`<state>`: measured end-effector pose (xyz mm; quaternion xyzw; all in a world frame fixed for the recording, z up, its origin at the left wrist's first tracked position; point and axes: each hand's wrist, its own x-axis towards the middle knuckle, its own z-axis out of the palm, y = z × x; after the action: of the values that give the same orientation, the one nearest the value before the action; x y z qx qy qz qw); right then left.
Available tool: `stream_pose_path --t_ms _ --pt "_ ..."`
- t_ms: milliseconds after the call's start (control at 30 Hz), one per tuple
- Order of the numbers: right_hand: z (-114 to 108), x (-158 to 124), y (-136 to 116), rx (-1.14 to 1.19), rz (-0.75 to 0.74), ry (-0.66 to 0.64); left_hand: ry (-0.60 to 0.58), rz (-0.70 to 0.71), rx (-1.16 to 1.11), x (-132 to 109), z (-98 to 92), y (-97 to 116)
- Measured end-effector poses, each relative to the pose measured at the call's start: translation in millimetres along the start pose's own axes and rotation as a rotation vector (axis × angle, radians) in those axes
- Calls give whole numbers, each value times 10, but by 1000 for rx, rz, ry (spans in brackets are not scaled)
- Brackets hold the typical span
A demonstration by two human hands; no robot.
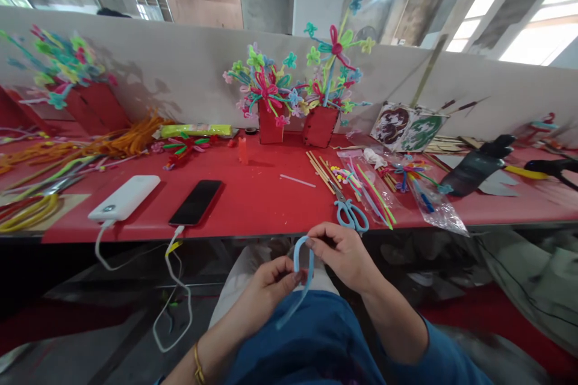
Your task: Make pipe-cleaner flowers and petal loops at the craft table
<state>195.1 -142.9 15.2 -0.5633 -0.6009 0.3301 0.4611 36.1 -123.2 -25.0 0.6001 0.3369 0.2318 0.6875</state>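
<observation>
Below the front edge of the red table [253, 204], over my lap, both hands pinch a light blue pipe cleaner [301, 264] bent into a loop. My left hand [271, 286] is closed on the loop's lower part, where the loose tail hangs down to the left. My right hand [345, 252] grips the loop's top right side with thumb and fingers. Blue-handled scissors [351, 213] lie on the table just above my right hand.
Two red boxes [295, 123] of pipe-cleaner flowers stand at the back. A white power bank [124, 197] and a black phone [195, 202] lie front left, with cables hanging off the edge. Wooden sticks, plastic bags of pipe cleaners [383, 189] and a black glue gun [476, 165] lie right.
</observation>
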Motion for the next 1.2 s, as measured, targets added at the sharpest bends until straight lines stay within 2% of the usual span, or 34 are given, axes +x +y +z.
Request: stream_pose_path --t_ms 233,433,567,733,933,1200 --pt "-9 2 4 72 23 -3 -55 -53 -156 -4 118 49" --pt "-59 13 21 62 1 12 -39 -98 -210 13 145 58" --pt "-74 30 28 57 -3 8 -29 -95 -126 26 115 59" --pt "-60 32 6 36 -17 -21 -80 -51 27 25 72 93" --pt "-50 38 18 10 -33 -37 -84 -132 -34 27 72 94" --pt "-46 55 30 33 -32 -52 -42 -67 -2 43 79 118"
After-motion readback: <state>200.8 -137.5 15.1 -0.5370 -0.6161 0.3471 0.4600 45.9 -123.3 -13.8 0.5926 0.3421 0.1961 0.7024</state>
